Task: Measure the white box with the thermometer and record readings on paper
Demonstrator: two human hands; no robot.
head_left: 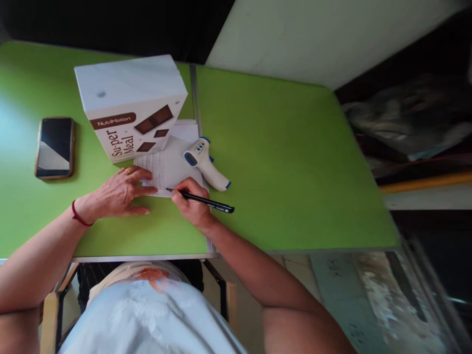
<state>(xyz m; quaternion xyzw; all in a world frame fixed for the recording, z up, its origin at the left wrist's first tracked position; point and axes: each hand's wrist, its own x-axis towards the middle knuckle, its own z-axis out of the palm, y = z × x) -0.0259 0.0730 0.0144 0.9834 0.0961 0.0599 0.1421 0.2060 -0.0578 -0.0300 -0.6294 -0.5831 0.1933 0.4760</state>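
In my right hand (192, 202) is a black pen (210, 200), its tip at the lower edge of a sheet of paper (177, 157). Small handwriting covers the sheet's left part. My left hand (123, 192) lies with fingers spread, fingertips on the paper's lower left and thumb on the table; it wears a ring and a red cord bracelet. A white and blue infrared thermometer (208, 164) rests on the paper's right side. Just behind stands a white NutriMotion box (132, 108), hiding part of the sheet.
A smartphone (55, 147) lies face up at the left of the green folding table (287, 167). A metal seam runs across the table near the thermometer. Behind the table is a pale wall (287, 39). A plastic bag (409, 118) is beyond the right edge.
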